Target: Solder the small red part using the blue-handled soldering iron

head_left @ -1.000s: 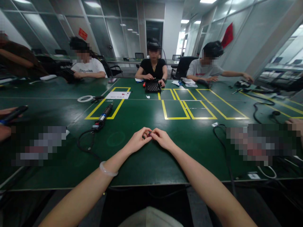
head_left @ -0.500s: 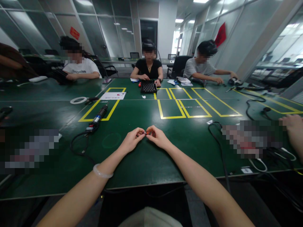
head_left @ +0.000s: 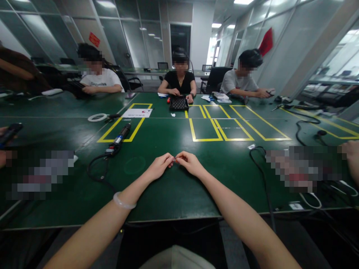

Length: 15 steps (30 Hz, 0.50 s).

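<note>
The left hand [head_left: 159,167] and right hand [head_left: 189,163] have closed fingertip to fingertip again on the tiny part [head_left: 174,160], which showed red between them half a second ago. Across the table [head_left: 179,190], the person in the grey shirt [head_left: 238,80] has drawn the outstretched arm [head_left: 252,92] in from the right.

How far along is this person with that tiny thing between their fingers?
Done: no finished piece is visible. In hand: the left hand and right hand pinch one small part between their fingertips; it is too small to identify. Left: the electric screwdriver lies apart, untouched, on the green table, so any work with it seems not begun.
</note>
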Each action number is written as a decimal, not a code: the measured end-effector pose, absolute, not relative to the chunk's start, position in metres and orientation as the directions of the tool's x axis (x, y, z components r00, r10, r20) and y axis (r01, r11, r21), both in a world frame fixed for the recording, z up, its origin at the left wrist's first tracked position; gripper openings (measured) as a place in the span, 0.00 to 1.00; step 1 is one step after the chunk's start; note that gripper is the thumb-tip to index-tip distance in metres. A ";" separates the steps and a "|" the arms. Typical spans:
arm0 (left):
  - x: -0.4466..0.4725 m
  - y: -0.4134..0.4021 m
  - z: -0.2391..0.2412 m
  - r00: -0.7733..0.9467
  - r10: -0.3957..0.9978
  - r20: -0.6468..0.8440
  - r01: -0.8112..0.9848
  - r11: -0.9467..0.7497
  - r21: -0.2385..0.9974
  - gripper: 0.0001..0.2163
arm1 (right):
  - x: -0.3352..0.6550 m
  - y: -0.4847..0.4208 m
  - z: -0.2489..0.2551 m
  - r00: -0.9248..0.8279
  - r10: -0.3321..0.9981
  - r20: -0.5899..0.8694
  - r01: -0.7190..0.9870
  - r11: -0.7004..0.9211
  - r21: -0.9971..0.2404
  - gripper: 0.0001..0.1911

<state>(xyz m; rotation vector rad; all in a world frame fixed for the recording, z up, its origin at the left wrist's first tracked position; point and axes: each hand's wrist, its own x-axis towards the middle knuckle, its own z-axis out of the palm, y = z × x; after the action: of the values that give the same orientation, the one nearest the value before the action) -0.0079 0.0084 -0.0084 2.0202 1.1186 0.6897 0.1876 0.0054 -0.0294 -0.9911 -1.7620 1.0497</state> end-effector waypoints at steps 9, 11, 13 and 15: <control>-0.009 0.008 -0.010 0.475 0.873 0.110 0.481 -0.362 0.798 0.17 | 0.189 0.007 -0.031 -0.358 0.905 0.228 0.214 0.317 -0.924 0.11; -0.009 0.007 -0.009 0.477 0.870 0.121 0.482 -0.375 0.792 0.17 | 0.188 0.008 -0.032 -0.357 0.909 0.216 0.190 0.297 -0.936 0.10; -0.010 0.007 -0.009 0.482 0.865 0.138 0.476 -0.391 0.788 0.16 | 0.188 0.008 -0.033 -0.362 0.910 0.204 0.150 0.272 -0.950 0.10; -0.010 0.006 -0.008 0.483 0.863 0.146 0.477 -0.399 0.783 0.15 | 0.187 0.009 -0.033 -0.373 0.908 0.192 0.100 0.245 -0.964 0.10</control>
<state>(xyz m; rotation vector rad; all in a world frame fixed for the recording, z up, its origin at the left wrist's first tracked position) -0.0102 0.0064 -0.0081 2.0463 1.1024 0.7245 0.1874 0.0085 -0.0333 -0.9434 -1.6848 1.2219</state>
